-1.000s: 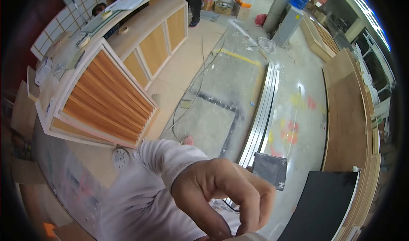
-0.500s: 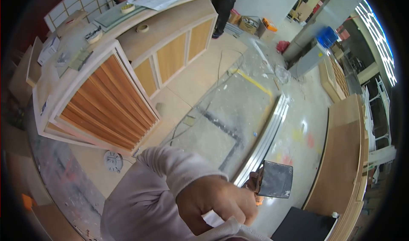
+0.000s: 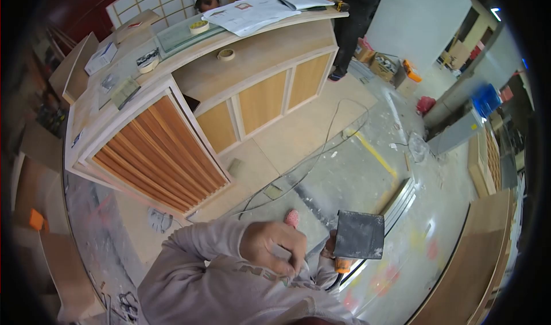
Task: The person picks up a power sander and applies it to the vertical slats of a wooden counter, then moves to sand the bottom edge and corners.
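- Head view: the left hand (image 3: pixel 274 246) hovers before the grey sweatshirt (image 3: pixel 229 290), fingers loosely curled and thumb drawn close to them; I cannot tell whether anything small sits inside.
- The right hand (image 3: pixel 328 246), mostly hidden, grasps a corded sander (image 3: pixel 360 235) by its orange body, the square dark pad turned toward the camera.
- The sander is held up off the floor, just right of the left hand, overlapping the metal profiles (image 3: pixel 402 203) in view.
- Near the feet shows a pink spotted shoe (image 3: pixel 293 218).
- Ahead stands a wooden counter (image 3: pixel 201 84) with a ribbed orange-brown end panel (image 3: pixel 160 153); paper drawings (image 3: pixel 249 16) lie on top, and a tape roll (image 3: pixel 227 58) sits on its inner ledge.
- A co-worker in dark clothes (image 3: pixel 351 35) stands beyond it.
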`<state>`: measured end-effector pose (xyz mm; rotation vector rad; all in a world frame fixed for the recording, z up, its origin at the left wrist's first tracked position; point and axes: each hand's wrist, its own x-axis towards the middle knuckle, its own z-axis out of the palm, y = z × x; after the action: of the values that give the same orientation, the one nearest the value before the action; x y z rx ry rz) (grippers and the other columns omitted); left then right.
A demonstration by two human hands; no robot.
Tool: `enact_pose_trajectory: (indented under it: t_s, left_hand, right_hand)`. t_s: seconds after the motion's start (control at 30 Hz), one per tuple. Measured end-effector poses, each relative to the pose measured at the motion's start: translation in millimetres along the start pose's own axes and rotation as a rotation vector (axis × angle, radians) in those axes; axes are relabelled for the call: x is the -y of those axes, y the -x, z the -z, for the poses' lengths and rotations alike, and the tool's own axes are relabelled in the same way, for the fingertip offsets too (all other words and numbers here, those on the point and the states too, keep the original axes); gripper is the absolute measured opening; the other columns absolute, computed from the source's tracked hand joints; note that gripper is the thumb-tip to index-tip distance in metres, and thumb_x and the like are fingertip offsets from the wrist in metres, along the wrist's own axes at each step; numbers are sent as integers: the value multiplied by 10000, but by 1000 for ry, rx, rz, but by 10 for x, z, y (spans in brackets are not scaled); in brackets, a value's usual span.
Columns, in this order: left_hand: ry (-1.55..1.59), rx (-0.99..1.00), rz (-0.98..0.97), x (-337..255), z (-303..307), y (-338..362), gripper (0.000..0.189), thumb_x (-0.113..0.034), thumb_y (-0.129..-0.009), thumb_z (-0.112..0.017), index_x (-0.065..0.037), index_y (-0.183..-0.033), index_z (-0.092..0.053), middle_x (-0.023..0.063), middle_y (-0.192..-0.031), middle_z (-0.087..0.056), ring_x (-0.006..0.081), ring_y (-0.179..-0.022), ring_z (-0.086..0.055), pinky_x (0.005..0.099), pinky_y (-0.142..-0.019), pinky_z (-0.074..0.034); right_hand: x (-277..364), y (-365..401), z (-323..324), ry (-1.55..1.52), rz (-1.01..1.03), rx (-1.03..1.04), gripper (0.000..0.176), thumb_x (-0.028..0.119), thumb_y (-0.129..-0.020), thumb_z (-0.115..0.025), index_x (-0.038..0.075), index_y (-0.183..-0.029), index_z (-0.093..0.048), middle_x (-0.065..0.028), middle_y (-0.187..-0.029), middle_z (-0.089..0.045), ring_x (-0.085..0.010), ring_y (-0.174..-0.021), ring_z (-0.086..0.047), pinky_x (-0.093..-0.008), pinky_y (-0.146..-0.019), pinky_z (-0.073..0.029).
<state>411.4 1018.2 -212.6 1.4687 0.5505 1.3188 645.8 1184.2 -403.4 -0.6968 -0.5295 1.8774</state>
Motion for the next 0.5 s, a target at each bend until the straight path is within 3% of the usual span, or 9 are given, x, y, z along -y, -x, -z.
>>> enact_pose_trajectory:
  t_s: [0.13,0.27,0.33,0.5]
  left_hand:
    - [-245,-238,8,-267,252,-493,165,-86,-836,-691,12,-962,-651,99,-901,-608,231,-836,-586,326,-719,-462]
    - [-22,-89,-206,-476,339,-1293,266,-82,-844,-670,20,-1088,-639,122,-994,-572,244,-862,-560,323,-727,-444]
    - [-76,-56,-233,-528,474,-1536,220,-115,-893,-605,48,-1041,-624,142,-988,-594,230,-821,-582,340,-703,-474]
    - [-200,-141,-355,-320,578,-1618,180,-86,-846,-636,23,-989,-622,119,-897,-585,242,-818,-586,328,-681,-454]
  right_hand:
    - [103,-671,-101,18,-107,78,634,332,-730,-642,-27,-1210,-433,-205,-1032,-534,-293,-821,-573,-366,-663,-513]
    - [103,-1322,-370,27,-219,198,640,330,-729,-646,-24,-1216,-429,-204,-1040,-531,-293,-829,-572,-366,-668,-514]
    - [105,-1546,-478,26,-266,242,643,329,-729,-648,-23,-1219,-427,-204,-1043,-530,-293,-833,-572,-366,-671,-515]
    - [102,-1897,-693,8,-335,319,650,327,-727,-653,-19,-1227,-423,-204,-1052,-526,-293,-842,-571,-366,-678,-517]
